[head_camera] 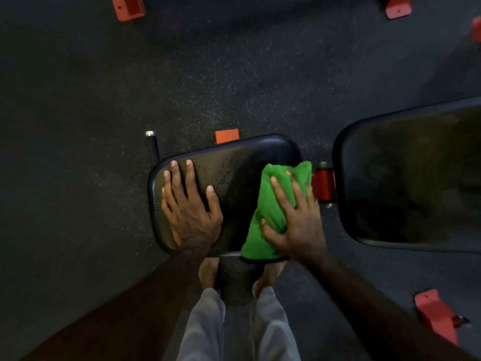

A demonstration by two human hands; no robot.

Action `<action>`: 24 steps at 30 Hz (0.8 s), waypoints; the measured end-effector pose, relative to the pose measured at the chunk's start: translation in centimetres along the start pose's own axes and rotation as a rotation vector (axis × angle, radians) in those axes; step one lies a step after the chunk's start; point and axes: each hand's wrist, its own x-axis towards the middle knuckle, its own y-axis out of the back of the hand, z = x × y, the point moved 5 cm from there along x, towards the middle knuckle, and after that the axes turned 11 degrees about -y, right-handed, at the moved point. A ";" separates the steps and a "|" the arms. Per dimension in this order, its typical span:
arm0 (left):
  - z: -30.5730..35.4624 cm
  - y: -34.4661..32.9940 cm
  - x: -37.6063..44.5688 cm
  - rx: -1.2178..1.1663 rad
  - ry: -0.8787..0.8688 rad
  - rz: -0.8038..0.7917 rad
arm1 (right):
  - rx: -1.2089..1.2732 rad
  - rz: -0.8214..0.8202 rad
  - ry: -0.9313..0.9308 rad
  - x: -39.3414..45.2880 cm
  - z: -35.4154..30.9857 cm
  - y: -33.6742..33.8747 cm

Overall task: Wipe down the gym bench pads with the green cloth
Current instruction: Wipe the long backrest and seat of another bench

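A small black seat pad (234,162) lies below me, with water droplets near its middle. My left hand (188,204) rests flat on its left half, fingers straight and spread. On the pad's right end sits a folded green cloth (268,204); my right hand (294,220) presses down on it with fingers spread, the thumb curving against the cloth's left edge. A larger black back pad (411,178) lies to the right, apart from both hands.
A red hinge bracket (324,185) joins the two pads. Red frame feet (128,7) (398,6) (437,313) stand on the dark speckled rubber floor (104,100). A black handle with a chrome tip (152,144) sticks out behind the seat pad. My feet stand just under the pad's near edge.
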 end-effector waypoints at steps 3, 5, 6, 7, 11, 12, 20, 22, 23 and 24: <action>-0.1 0.1 -0.1 0.007 -0.012 0.004 | 0.224 0.102 -0.223 3.7 0.6 1.3; -0.1 0.0 -0.1 0.012 -0.014 -0.002 | 0.272 0.174 -0.437 4.0 -2.1 0.8; -0.1 0.0 0.0 0.014 -0.014 0.000 | 0.220 0.180 -0.454 3.7 -3.7 0.5; -0.1 0.0 -0.1 0.015 -0.015 0.001 | 0.151 0.147 -0.390 3.2 -5.1 0.1; -0.1 0.1 0.0 0.014 -0.016 0.007 | -0.116 0.045 0.152 3.6 -4.2 0.4; 0.0 0.1 -0.1 0.016 -0.018 0.006 | -0.129 0.056 0.187 4.8 -3.4 1.1; -0.1 0.0 -0.1 -0.010 -0.026 -0.032 | 0.033 0.133 -0.100 6.0 -6.8 0.4; -0.1 0.3 0.0 -0.034 -0.025 -0.034 | -0.088 0.092 0.102 6.8 -5.5 1.2; -0.2 0.6 0.0 -0.082 -0.017 -0.020 | -0.129 0.087 0.178 7.4 -4.9 1.7; -0.4 1.0 0.1 -0.172 -0.016 0.012 | -0.139 0.092 0.198 8.3 -4.2 2.3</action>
